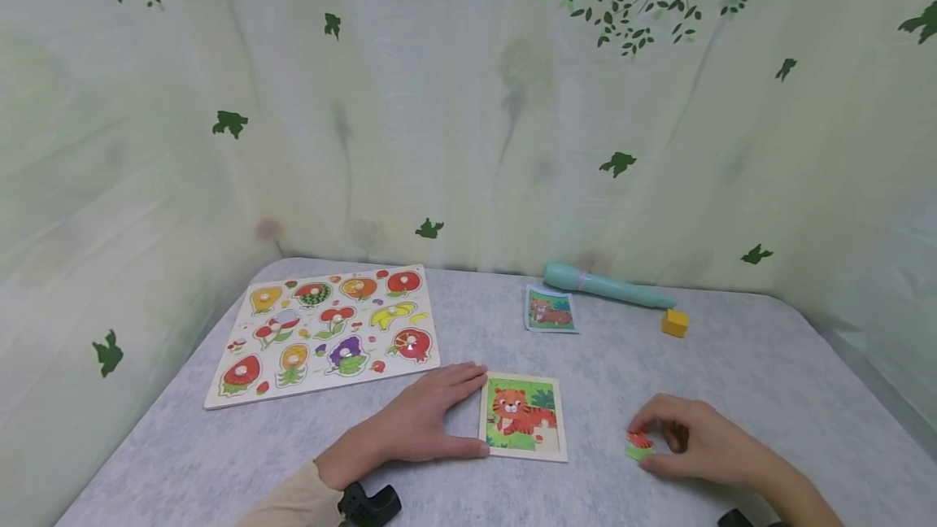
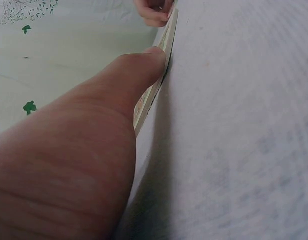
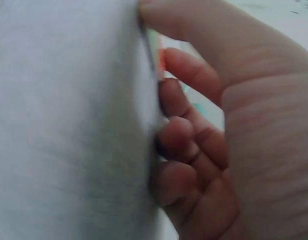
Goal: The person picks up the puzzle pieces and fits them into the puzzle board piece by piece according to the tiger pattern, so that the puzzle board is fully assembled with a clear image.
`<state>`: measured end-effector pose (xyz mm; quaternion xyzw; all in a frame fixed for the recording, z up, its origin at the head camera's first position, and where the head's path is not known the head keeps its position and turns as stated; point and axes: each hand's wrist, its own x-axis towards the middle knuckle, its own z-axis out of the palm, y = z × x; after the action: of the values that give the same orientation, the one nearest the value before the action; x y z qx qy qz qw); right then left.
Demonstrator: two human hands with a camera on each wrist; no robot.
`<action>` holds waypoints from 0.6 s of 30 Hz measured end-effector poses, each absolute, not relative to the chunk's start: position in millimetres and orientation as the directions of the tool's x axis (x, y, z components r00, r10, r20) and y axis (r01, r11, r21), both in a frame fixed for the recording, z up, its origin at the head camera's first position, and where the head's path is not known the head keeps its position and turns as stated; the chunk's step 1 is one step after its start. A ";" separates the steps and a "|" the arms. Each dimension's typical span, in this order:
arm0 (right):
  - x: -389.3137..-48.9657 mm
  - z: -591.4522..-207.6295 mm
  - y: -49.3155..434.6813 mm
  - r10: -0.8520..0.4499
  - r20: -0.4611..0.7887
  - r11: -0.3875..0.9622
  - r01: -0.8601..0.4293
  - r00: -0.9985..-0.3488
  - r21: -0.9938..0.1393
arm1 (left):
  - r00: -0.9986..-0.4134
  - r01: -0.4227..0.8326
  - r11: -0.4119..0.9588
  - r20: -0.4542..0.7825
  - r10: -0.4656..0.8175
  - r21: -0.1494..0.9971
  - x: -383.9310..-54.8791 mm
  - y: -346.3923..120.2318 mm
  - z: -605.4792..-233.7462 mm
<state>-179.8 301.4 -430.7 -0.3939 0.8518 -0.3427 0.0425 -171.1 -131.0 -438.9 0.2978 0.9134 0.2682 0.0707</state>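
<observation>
A small jigsaw puzzle board [image 1: 523,416] with a tiger picture lies flat on the table, its lower right part showing bare wood. My left hand [image 1: 420,421] rests on the table at the board's left side, thumb and fingertips touching its edge. In the left wrist view the thumb [image 2: 139,70] lies against the rim of the board [image 2: 153,95]. To the right of the board, my right hand [image 1: 695,439] pinches a puzzle piece [image 1: 640,446] in red and green between thumb and index finger. The right wrist view shows only a sliver of that piece [image 3: 160,60]; the other fingers are curled.
A fruit knob puzzle board [image 1: 322,332] lies at the left. Farther back are a picture card [image 1: 551,311] with a brown animal, a teal pen-shaped stick [image 1: 611,286] and a yellow cube [image 1: 674,323]. A leaf-printed curtain [image 1: 468,104] hangs behind the table.
</observation>
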 end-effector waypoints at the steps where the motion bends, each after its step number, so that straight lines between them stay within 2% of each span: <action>1: -179.7 -431.7 300.5 -0.695 0.206 0.461 -0.646 -0.689 -0.608 | -0.812 0.507 0.679 0.031 0.582 0.531 -171.1 -131.1 -438.8; 9: -178.9 -436.1 293.0 -0.645 0.239 0.532 -0.651 -0.726 -0.542 | -0.812 0.511 0.675 0.039 0.583 0.532 -171.2 -131.8 -438.9; 18: -175.1 -437.3 285.3 -0.629 0.303 0.520 -0.677 -0.716 -0.521 | -0.815 0.500 0.673 0.032 0.579 0.545 -169.0 -131.5 -437.2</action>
<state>-175.1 285.3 -437.3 -0.3749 0.8709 -0.3154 -0.0382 -169.0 -131.5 -437.2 0.2959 0.9117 0.2757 0.0721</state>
